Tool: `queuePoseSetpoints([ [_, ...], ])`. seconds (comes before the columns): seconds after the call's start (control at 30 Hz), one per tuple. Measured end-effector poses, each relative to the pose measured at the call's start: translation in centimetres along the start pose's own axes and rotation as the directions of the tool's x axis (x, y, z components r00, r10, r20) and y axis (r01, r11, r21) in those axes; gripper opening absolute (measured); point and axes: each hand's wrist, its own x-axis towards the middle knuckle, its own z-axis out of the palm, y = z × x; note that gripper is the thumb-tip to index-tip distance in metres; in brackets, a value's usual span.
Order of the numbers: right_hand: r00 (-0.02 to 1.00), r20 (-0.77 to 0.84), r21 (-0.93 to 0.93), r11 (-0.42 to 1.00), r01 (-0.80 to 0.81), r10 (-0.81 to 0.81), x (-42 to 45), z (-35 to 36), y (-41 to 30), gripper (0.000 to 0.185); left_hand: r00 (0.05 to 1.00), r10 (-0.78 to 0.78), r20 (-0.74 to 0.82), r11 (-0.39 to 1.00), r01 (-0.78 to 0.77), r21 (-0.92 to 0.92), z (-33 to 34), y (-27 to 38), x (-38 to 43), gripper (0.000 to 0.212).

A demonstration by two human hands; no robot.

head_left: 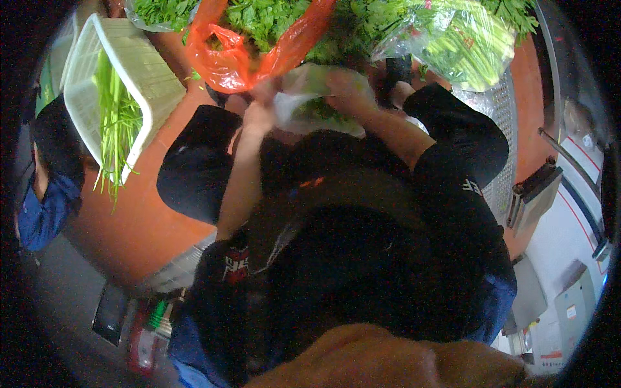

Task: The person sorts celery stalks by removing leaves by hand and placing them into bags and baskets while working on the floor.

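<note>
Between my knees is a clear plastic bag with some dark leafy greens in its lower part. My left hand, blurred, is closed at the bag's left edge, just under an orange-red plastic bag. My right hand grips the clear bag from the right; its fingertips are blurred against the plastic. Leafy greens, resembling celery or parsley, lie heaped just beyond both hands. The orange-red bag's handles stretch up over this heap.
At left a white plastic basket tilts, with long green stalks hanging over its rim. Bagged celery lies at upper right, above a perforated metal surface. A person's blue sleeve shows at far left. The floor is orange-red.
</note>
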Motion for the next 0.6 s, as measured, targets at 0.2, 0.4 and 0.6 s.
queuePoseSetpoints([
  [0.2, 0.965, -0.227, 0.015, 0.991, 0.134, -0.128, -0.4, 11.4, 3.0, 0.040, 0.998, 0.043, -0.039, 0.998, -0.045, -0.047, -1.2, 0.5, -0.2, 0.035],
  [0.4, 0.949, -0.198, -0.172, 0.962, 0.212, -0.245, 0.7, 9.0, -0.3, 0.025, 0.997, 0.026, -0.067, 0.998, -0.029, -0.051, -0.7, -1.9, 1.7, 0.030],
  [0.6, 0.797, -0.202, -0.280, 0.813, 0.510, -0.570, 1.1, 6.4, -1.3, 0.005, 0.997, 0.005, -0.072, 0.991, -0.015, -0.132, -0.2, -2.8, 1.3, 0.029],
])
